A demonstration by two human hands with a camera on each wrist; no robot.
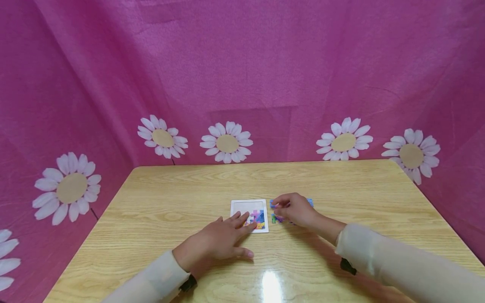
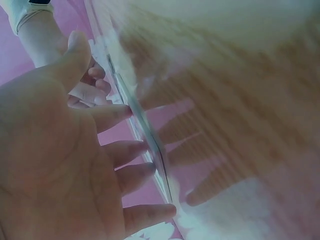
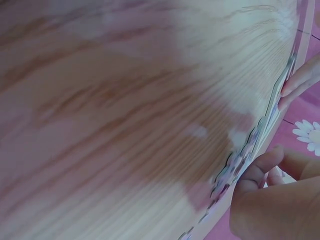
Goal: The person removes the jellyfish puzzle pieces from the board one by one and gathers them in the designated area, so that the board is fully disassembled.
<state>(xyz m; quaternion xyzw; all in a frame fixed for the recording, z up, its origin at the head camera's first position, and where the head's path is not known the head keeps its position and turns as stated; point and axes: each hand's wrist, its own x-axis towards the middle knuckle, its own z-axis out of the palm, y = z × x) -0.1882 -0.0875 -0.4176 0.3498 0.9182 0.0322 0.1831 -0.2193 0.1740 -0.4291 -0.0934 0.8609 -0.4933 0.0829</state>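
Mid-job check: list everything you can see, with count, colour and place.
Puzzle tray: 1, white-rimmed, middle of table
Placed pieces: count partly hidden, multicoloured, tray's near side
Loose pieces: count partly hidden, blue, green and purple, right of tray
Table: 1, light wood, below everything
Cloth: count unclear, pink, behind and beside table
Daisies: 6 in head view, white and yellow, on cloth
Sleeves: 2, cream, on both arms
Left hand: 1, bare, over tray's near left
Right hand: 1, bare, at loose pieces; grip unclear
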